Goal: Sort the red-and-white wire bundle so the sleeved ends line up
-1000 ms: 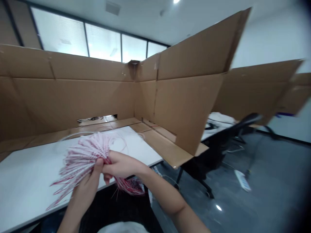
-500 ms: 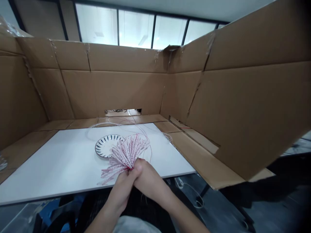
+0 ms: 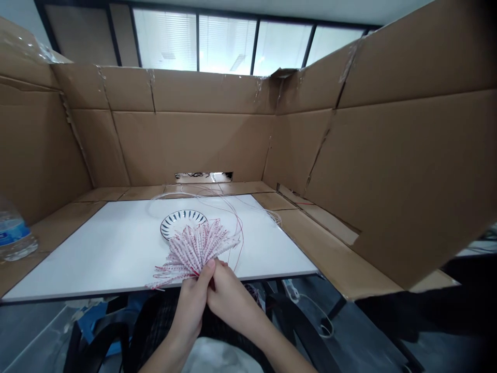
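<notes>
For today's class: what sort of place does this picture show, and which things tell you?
Likely an office room made into a makeshift work booth: a white board is walled in by taped cardboard panels, with blind-covered windows behind.

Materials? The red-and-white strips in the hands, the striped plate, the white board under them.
The strips look like thin paper or plastic film, matte, with red print and sharp creases; can't tell which. The plate looks like glazed ceramic: glossy white, dark stripes near the rim. The board looks like smooth matte white laminate or coated foam board, with a thin, straight edge.
</notes>
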Demonstrator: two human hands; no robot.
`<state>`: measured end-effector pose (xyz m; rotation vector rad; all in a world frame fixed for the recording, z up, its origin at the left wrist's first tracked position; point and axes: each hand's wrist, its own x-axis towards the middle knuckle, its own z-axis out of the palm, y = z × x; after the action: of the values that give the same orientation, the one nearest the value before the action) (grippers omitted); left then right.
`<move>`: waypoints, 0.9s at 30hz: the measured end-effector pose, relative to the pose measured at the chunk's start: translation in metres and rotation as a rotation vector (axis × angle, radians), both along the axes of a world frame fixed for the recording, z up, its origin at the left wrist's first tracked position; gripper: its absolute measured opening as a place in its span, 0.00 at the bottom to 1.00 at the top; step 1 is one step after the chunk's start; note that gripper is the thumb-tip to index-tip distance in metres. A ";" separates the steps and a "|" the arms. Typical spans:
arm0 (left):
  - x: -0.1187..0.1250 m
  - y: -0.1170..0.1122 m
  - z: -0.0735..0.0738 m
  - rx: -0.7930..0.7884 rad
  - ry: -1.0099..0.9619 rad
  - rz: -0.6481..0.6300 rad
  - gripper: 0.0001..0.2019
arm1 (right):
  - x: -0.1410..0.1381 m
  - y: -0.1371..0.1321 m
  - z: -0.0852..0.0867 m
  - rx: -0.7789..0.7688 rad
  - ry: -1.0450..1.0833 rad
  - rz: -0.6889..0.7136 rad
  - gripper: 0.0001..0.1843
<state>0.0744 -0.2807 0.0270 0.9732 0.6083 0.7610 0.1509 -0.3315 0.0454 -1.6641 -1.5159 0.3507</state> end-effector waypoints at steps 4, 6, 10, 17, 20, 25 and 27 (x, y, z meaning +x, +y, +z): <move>-0.001 0.004 -0.007 0.052 0.019 0.042 0.23 | -0.004 -0.001 -0.001 -0.015 0.014 -0.022 0.08; -0.003 0.007 -0.010 0.083 0.074 0.037 0.23 | -0.007 -0.002 -0.001 -0.057 -0.002 -0.039 0.08; -0.010 0.010 -0.014 0.149 0.170 0.134 0.23 | -0.010 -0.005 -0.007 -0.063 0.062 -0.027 0.20; -0.014 0.007 -0.002 0.116 -0.198 -0.005 0.17 | 0.017 -0.009 -0.042 -0.069 0.381 0.199 0.30; -0.014 0.010 0.007 0.035 -0.382 -0.143 0.20 | 0.046 -0.007 -0.053 -0.063 0.571 0.381 0.28; -0.013 0.022 0.008 -0.126 -0.513 -0.172 0.20 | 0.085 0.007 -0.063 0.122 0.066 0.010 0.17; -0.013 0.024 0.005 -0.144 -0.518 -0.206 0.20 | 0.091 0.013 -0.067 0.039 -0.216 0.040 0.20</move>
<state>0.0616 -0.2570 0.0322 0.6557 0.1068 0.7353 0.2417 -0.3183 -0.0216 -1.6862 -1.7043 0.1652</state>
